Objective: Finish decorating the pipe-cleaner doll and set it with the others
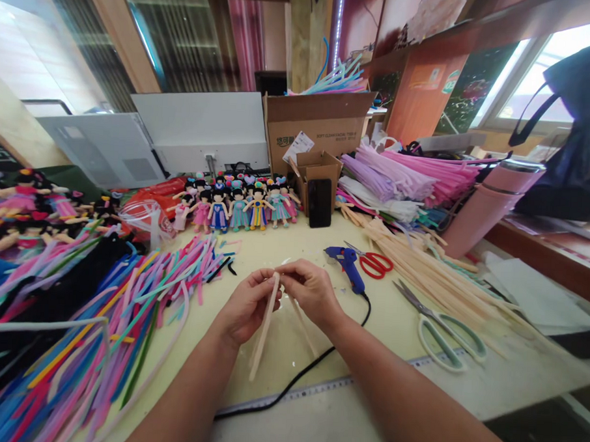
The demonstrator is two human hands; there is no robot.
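Over the middle of the table [206, 341], my left hand [250, 302] and my right hand [316, 293] meet at the fingertips. Both are closed on beige pipe cleaners [265, 330], pinched near their top ends. One length slants down below my left fingers, and a second hangs under my right palm. The exact joint between the fingertips is hidden. Right of my right hand lies a blue hot glue gun [350, 266] with its black cord. Beside it are red-handled scissors [375, 265] and larger scissors with pale green and white handles [441, 328].
Many coloured pipe cleaners [139, 305] cover the left side. Small dolls [239, 209] stand in rows at the back, near a black phone [320, 202] and a cardboard box [319, 118]. Beige pipe cleaners [420, 265] and a pink flask [491, 203] are right. A ruler [311, 392] lies in front.
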